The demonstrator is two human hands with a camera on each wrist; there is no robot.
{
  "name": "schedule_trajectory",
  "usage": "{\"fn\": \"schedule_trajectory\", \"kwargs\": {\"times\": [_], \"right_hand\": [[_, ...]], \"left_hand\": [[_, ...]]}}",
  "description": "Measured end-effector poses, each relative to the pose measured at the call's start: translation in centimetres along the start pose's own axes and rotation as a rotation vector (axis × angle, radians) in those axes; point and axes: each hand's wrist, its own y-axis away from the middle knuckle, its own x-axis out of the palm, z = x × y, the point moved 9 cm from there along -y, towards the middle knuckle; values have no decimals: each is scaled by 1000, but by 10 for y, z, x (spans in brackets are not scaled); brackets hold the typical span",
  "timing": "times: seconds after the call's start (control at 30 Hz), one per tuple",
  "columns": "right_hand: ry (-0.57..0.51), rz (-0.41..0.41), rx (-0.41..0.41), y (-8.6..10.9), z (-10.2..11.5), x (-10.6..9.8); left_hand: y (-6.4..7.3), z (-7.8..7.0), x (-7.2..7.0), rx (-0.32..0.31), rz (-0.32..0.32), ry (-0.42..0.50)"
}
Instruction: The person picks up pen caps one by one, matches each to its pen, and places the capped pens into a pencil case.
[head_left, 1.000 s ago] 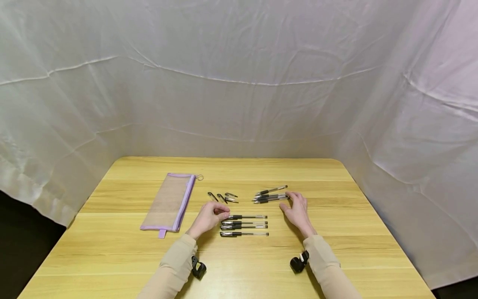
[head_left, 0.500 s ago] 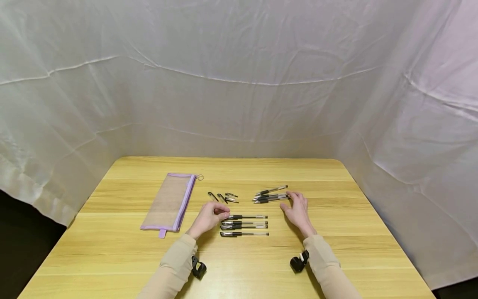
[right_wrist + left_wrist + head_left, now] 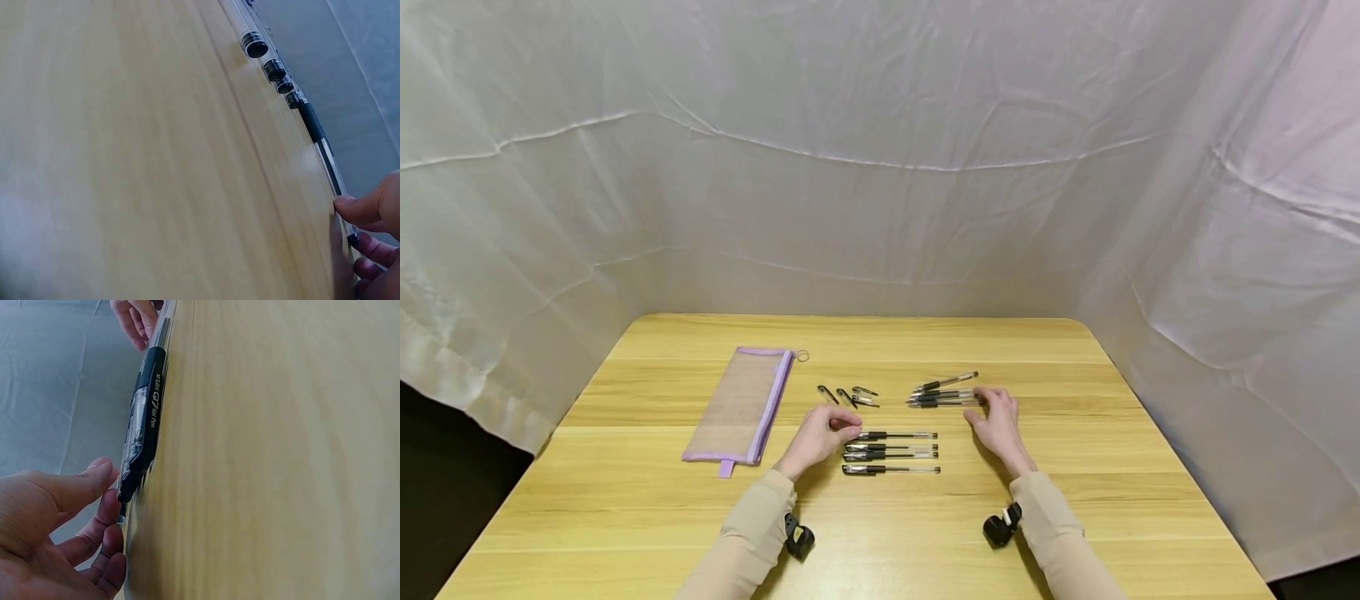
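Several capped gel pens lie in a row, among them a front gel pen (image 3: 891, 470) with a black grip and clear barrel. My left hand (image 3: 820, 435) holds the cap end of the farthest gel pen (image 3: 898, 435) in this row between thumb and fingers. In the left wrist view, its thumb and fingertips (image 3: 107, 495) are right at the cap ends. My right hand (image 3: 998, 421) pinches the rear end of an uncapped gel pen (image 3: 328, 164), the nearest of a small uncapped group. That group, with a slanted uncapped gel pen (image 3: 945, 382) at its back, points left.
Loose black pen caps (image 3: 846, 398) lie behind my left hand. A mesh zip pouch (image 3: 737, 404) with purple edging and a ring lies flat at the left. Pale curtains (image 3: 880, 208) hang behind and beside the wooden table (image 3: 880, 542).
The uncapped gel pen in my right hand has turned slightly, its rear end coming a little toward me. My left hand and the capped row have stayed in place.
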Motion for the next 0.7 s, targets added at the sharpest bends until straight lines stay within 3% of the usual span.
{"fn": "schedule_trajectory", "kwargs": {"times": [0.2, 0.37, 0.7], "right_hand": [[-38, -39, -22, -2, -2, -3], [-60, -22, -45, -4, -4, -5], [21, 6, -82, -4, -5, -8]], "left_hand": [[0, 0, 0, 3, 1, 0], [0, 1, 0, 6, -3, -3], [1, 5, -2, -13, -23, -4]]}}
